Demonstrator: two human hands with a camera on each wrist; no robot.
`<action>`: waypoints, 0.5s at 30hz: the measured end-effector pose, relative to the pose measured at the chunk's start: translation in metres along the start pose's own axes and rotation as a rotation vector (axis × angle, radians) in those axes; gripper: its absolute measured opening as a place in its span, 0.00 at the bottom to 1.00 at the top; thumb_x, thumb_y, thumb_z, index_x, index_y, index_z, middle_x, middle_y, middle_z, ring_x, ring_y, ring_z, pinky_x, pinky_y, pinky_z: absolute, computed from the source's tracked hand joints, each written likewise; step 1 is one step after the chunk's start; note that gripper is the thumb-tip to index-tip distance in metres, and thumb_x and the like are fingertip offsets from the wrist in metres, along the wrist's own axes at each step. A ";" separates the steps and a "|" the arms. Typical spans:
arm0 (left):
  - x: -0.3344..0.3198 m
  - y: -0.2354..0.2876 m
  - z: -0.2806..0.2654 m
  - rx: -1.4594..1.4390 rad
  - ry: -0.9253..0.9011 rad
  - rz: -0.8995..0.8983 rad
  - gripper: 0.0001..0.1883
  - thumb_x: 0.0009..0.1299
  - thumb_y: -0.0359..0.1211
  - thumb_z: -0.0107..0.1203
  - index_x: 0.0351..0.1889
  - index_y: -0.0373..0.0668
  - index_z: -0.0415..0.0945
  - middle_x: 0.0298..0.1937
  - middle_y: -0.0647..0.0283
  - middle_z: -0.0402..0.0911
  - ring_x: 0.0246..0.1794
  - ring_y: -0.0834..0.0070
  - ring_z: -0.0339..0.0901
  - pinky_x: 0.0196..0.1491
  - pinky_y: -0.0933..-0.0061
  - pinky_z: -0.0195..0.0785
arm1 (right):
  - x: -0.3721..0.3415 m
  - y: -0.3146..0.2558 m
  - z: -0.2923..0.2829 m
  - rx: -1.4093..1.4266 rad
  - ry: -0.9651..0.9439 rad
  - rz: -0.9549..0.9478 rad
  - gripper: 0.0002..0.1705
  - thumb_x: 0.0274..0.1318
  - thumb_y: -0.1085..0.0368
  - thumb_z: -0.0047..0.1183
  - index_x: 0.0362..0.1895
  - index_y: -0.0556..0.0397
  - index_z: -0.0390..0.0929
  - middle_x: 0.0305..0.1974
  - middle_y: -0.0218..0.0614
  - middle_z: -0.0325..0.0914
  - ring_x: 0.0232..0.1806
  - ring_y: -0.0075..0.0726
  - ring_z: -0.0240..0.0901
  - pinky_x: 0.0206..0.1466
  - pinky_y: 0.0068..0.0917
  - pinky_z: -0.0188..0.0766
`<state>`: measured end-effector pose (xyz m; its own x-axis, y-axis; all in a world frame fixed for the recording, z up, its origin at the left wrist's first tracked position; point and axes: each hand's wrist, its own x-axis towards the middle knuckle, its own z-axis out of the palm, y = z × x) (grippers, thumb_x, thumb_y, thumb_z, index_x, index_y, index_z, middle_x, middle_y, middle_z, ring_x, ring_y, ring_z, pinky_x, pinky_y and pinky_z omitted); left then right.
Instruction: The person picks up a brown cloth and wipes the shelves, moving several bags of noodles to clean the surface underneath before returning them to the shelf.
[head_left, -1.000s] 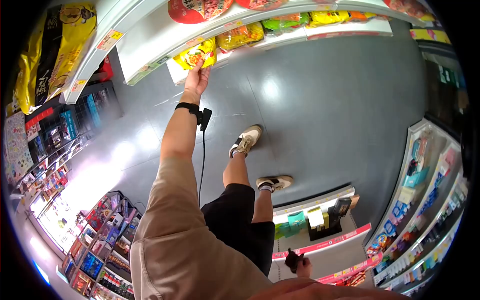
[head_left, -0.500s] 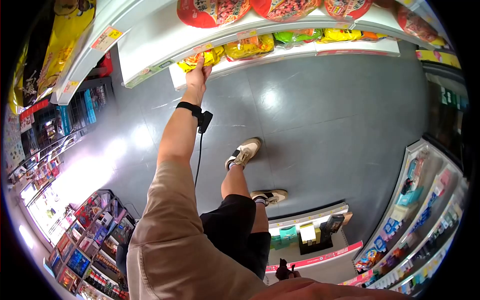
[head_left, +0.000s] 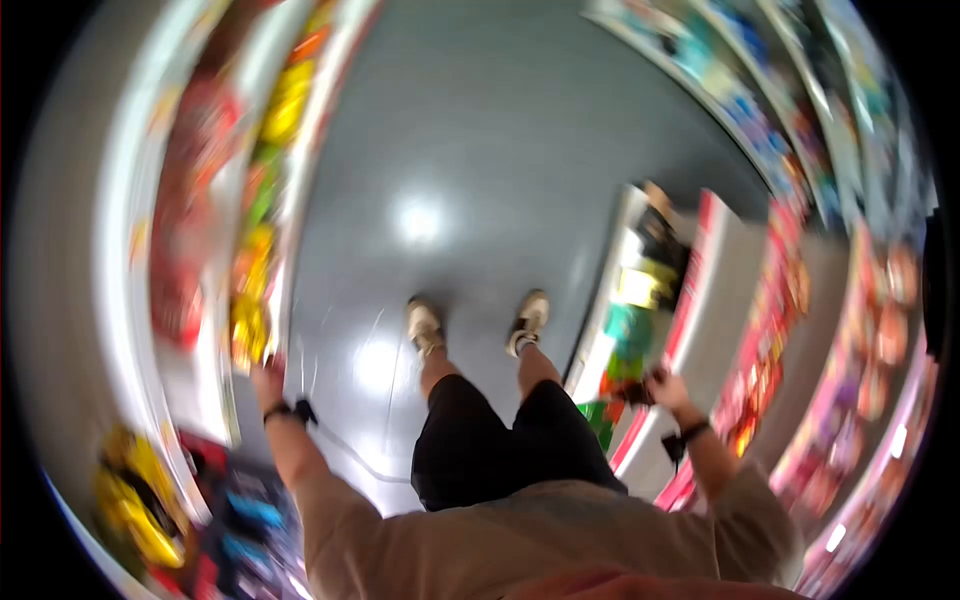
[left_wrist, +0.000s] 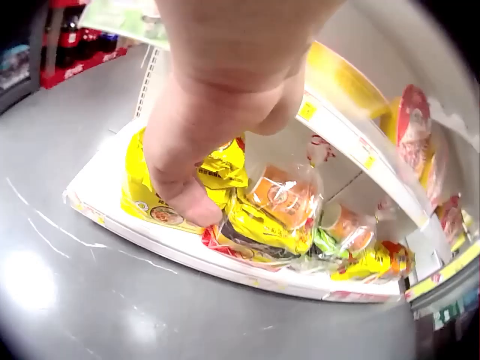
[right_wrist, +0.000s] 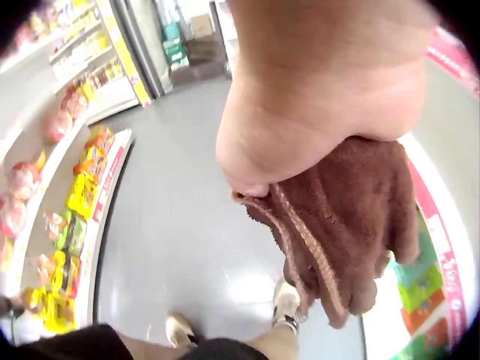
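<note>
On the bottom shelf, my left hand (left_wrist: 202, 127) is at a yellow food packet (left_wrist: 154, 206) at the shelf's end. A digit lies across the packet's front in the left wrist view; the other fingers are hidden behind the hand. Blurred in the head view, the same hand (head_left: 268, 382) is beside the shelf edge. My right hand (right_wrist: 322, 112) grips a folded brown cloth (right_wrist: 349, 210) that hangs below it. One pale stitched edge of the cloth shows. In the head view this right hand (head_left: 668, 388) is out beside the low shelf on the right.
Several bagged foods (left_wrist: 274, 206) line the bottom shelf beside the packet, with red-lidded bowls (head_left: 180, 300) on the shelf above. Opposite, a low shelf unit with pink-red edging (head_left: 690, 275) holds green and yellow boxes (head_left: 628, 325). Grey floor (head_left: 440, 130) runs between the shelves.
The head view has swung round, so the food shelf now stands on the left. My left hand was over the yellow packet and is now at the shelf edge. The right hand still holds the cloth.
</note>
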<state>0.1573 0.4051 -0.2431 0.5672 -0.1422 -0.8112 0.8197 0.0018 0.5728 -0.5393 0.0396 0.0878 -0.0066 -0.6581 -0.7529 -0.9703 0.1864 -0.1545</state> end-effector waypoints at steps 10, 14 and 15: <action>-0.084 0.079 0.136 1.207 -0.135 -0.300 0.14 0.72 0.47 0.49 0.41 0.47 0.68 0.20 0.67 0.68 0.10 0.79 0.61 0.12 0.79 0.49 | -0.079 0.107 -0.090 0.193 0.462 0.149 0.21 0.48 0.49 0.49 0.42 0.47 0.77 0.32 0.49 0.80 0.38 0.55 0.77 0.44 0.44 0.73; -0.089 0.149 0.216 1.754 -0.398 0.222 0.11 0.66 0.42 0.50 0.37 0.46 0.70 0.19 0.68 0.69 0.15 0.74 0.66 0.13 0.70 0.54 | -0.157 0.154 -0.091 0.398 0.659 0.244 0.21 0.47 0.49 0.50 0.40 0.48 0.77 0.34 0.47 0.81 0.38 0.54 0.78 0.44 0.43 0.73; -0.101 0.177 0.243 1.719 -0.456 0.071 0.15 0.67 0.46 0.51 0.38 0.45 0.69 0.22 0.64 0.71 0.16 0.73 0.68 0.14 0.71 0.54 | -0.174 0.165 -0.088 0.455 0.690 0.262 0.21 0.47 0.48 0.50 0.40 0.47 0.77 0.34 0.46 0.81 0.39 0.54 0.78 0.44 0.43 0.73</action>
<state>0.2255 0.1796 -0.0311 0.2845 -0.4249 -0.8594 -0.3713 -0.8753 0.3098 -0.7196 0.1203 0.2493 -0.5048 -0.8210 -0.2667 -0.7267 0.5709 -0.3820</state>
